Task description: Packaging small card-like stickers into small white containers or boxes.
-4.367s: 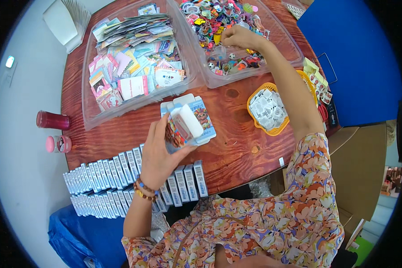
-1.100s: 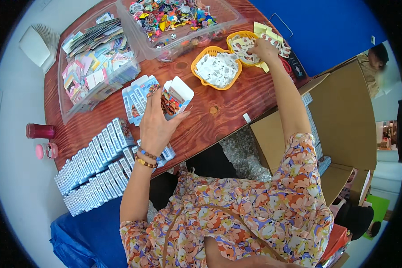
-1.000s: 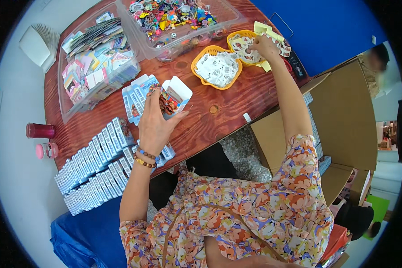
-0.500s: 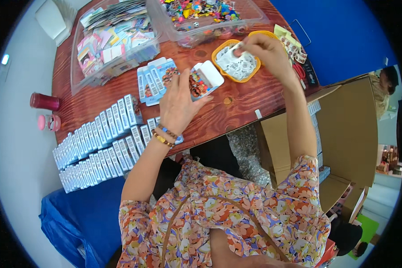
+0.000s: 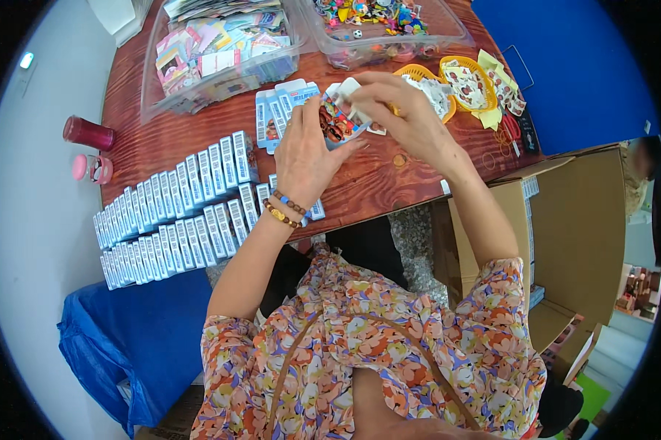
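Observation:
My left hand (image 5: 305, 155), with two beaded bracelets at the wrist, is closed round a small picture-printed carton (image 5: 336, 126). The carton's end is open, its white flap up, on the side towards my right hand (image 5: 404, 117). Fingers of that hand are pinched together at the opening; whatever sits between them is mostly hidden. Just behind the left hand lie several flat blue-and-white cartons (image 5: 272, 110). Beyond the right hand is a yellow basket (image 5: 449, 114) of small white printed packets, partly covered by the hand.
Two rows of filled blue-and-white cartons (image 5: 198, 180) stand at the left. Clear bins hold cards (image 5: 224, 92) and colourful small toys (image 5: 389, 44) at the back. Another yellow basket (image 5: 484, 103) holds printed papers. A large cardboard box (image 5: 576, 220) stands on the right.
My right hand has moved left from above the basket of packets to the carton's open end. My left hand still holds the carton. The whole view has shifted slightly.

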The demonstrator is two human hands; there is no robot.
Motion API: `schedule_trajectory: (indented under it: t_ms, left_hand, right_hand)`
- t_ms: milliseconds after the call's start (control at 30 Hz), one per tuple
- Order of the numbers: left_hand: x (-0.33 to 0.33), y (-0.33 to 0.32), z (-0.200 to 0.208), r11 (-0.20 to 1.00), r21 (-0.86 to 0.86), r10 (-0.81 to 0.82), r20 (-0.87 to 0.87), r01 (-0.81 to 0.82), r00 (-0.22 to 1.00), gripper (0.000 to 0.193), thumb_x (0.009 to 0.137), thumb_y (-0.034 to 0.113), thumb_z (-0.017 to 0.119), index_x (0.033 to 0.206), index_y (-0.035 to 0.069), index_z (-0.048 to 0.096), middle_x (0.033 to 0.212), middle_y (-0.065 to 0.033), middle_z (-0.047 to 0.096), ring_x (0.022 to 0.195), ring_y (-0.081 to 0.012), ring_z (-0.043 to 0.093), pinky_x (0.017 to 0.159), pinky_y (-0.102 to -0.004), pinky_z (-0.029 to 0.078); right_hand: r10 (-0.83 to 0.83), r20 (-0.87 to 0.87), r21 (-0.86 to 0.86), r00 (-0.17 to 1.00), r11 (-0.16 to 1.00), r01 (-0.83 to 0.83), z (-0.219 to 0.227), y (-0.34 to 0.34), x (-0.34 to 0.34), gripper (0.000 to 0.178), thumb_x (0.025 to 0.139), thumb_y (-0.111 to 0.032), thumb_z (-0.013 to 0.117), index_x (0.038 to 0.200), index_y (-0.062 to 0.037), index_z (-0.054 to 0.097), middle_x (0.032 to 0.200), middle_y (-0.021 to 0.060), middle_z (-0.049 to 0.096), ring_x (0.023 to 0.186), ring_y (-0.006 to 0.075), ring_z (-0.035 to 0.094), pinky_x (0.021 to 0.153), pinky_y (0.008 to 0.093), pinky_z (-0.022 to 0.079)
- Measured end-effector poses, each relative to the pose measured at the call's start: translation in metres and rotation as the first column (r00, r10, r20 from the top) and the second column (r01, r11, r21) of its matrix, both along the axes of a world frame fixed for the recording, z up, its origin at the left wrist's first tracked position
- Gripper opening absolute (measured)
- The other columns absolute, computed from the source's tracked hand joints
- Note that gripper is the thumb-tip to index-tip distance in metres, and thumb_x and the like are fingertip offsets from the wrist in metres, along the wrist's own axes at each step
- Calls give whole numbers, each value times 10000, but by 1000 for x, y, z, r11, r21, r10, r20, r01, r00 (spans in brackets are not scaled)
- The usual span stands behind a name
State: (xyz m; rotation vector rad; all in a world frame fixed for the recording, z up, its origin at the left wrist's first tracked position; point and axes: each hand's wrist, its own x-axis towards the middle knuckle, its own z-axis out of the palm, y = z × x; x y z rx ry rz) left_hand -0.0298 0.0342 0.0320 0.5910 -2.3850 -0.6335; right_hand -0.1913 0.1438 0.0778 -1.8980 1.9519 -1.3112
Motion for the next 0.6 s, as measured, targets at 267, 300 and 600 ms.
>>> schedule_trajectory:
  t_ms: [267, 300, 600]
  left_hand:
    - [-7, -3, -11, 998, 14, 65, -76, -64, 995, 873, 707, 373, 874, 1336, -22, 417, 1206, -203, 557, 1093, -375, 599, 849, -446, 539]
    - [-7, -2, -11, 997, 12, 75, -76, -74, 994, 863, 710, 361, 873, 1335, -20, 415, 1204, -201, 555, 1088, -374, 601, 839, -448, 541]
    - [-4, 4, 3, 987, 68, 148, -19, -146, 989, 848, 711, 342, 868, 1338, -6, 416, 1174, -215, 549, 1051, -386, 609, 785, -461, 538]
  right_hand:
    - [-207, 166, -40, 964, 975, 217, -13, 17, 38, 240, 923, -20, 641, 1162, -10, 656, 1302, 140, 584, 1065, 220, 641, 855, 323, 542]
    - [-225, 89, -76, 970, 970, 232, -18, 17, 36, 239, 923, -21, 642, 1162, -11, 655, 1310, 146, 577, 1057, 215, 643, 853, 317, 546]
    - [-205, 388, -36, 899, 971, 237, -37, 8, 57, 382, 955, -31, 617, 1328, -20, 538, 1290, 143, 575, 988, 159, 648, 839, 295, 543]
